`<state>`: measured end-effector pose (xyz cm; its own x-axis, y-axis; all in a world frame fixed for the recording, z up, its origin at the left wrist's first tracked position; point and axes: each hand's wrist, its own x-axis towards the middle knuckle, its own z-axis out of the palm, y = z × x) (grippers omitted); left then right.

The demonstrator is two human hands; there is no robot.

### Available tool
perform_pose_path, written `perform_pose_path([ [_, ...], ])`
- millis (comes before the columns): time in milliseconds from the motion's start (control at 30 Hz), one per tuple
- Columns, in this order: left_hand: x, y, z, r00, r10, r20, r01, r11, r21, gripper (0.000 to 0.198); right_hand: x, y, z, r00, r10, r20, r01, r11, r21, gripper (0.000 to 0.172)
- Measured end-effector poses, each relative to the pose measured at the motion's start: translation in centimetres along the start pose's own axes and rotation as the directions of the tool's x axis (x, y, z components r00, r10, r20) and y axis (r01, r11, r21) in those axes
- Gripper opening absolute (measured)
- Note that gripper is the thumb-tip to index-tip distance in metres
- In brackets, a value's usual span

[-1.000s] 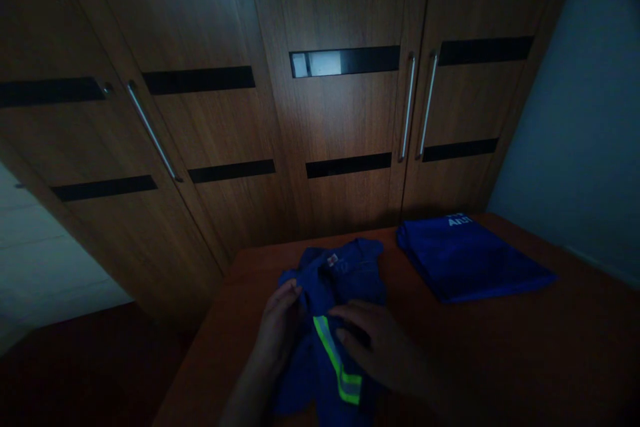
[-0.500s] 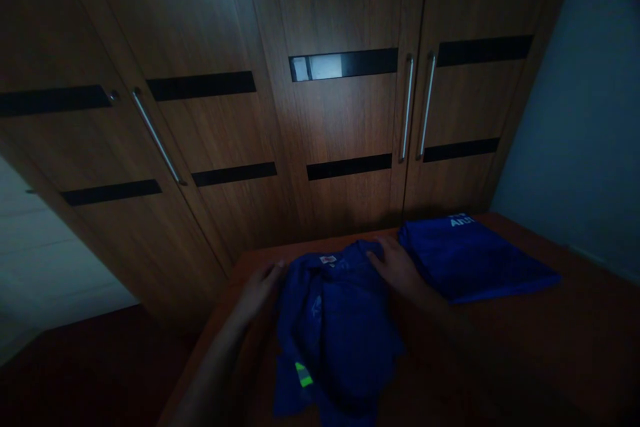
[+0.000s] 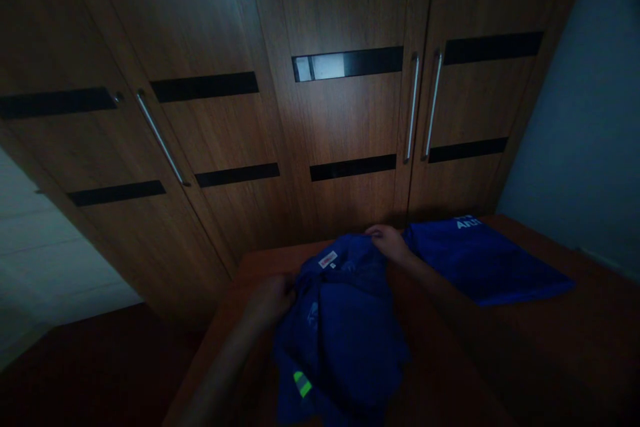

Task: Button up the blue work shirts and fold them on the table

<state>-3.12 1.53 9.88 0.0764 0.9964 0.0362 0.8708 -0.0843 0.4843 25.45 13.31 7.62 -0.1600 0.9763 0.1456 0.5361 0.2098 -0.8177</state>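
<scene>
A dark blue work shirt (image 3: 355, 327) lies loosely bunched on a reddish-brown surface (image 3: 260, 259). A white label shows inside its collar, and a bright green and grey strip is near its lower left. At the shirt's far right shoulder, my right hand (image 3: 390, 243) pinches the cloth between thumb and fingers. My left hand (image 3: 270, 300) grips the left edge near the collar, its fingertips partly hidden in shadow. To the right lies a folded blue garment (image 3: 490, 260) with white lettering, apart from both hands.
A wooden wardrobe (image 3: 350, 113) with dark inlays and metal handles (image 3: 413, 110) stands right behind the surface. A pale blue wall (image 3: 575, 147) is at the right. On the left are a white panelled front (image 3: 60, 253) and dark floor (image 3: 110, 360). The room is dim.
My right hand has moved up to the shirt's far edge and closed on it. My left hand has come in against the left edge. The collar is lifted and spread a little farther back.
</scene>
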Motion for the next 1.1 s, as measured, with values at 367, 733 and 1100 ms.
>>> perform_pose_path([
  [367,-2.1,-0.1,-3.5,0.967,0.021,-0.254,0.005,0.995,0.104,0.018,-9.4,-0.2,-7.4,0.984,-0.163,0.078,0.126,0.929,0.347,0.04],
  [733,-1.9,1.1,-2.7,0.996,0.066,-0.052,-0.08,0.934,-0.348,0.027,-7.3,-1.4,-6.9,0.911,-0.282,0.3,0.305,0.952,-0.033,0.035],
  [1100,-2.2,-0.1,-3.0,0.99,-0.007,0.141,0.083,0.839,-0.538,0.03,0.3,-1.2,-3.4,0.869,-0.192,0.456,0.24,0.969,-0.049,0.054],
])
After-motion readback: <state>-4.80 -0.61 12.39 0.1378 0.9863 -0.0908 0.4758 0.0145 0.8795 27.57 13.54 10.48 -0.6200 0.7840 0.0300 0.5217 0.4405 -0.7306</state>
